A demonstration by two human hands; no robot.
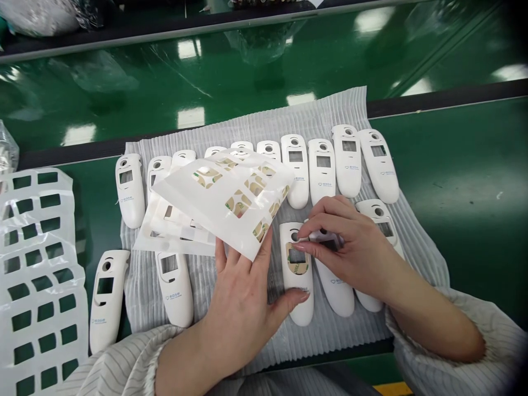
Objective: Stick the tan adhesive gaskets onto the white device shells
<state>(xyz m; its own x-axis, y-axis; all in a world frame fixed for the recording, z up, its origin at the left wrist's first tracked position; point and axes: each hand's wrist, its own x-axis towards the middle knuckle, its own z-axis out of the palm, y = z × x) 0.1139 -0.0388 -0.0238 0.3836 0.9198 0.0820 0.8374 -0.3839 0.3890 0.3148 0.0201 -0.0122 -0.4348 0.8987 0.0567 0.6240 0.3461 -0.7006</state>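
Note:
My left hand [235,308] holds white sheets of adhesive stickers [202,201], its fingers beneath the lower edge of the top sheet. Several tan stickers with printed marks show on that sheet. The left thumb reaches to the lower part of a white plastic housing [302,312]. Around that housing's display window lies a tan adhesive sticker [297,268]. Thumb and index finger of my right hand [355,242] are pinched at the sticker's upper edge. A second housing [336,297] lies beneath the right hand, partly hidden.
A row of white housings [347,165] lies on a ribbed foam sheet [256,124], some partly covered by the sticker sheets. At the left are another housing [108,302] and a white sheet with rectangular cutouts [35,258]. The bench [474,209] is green.

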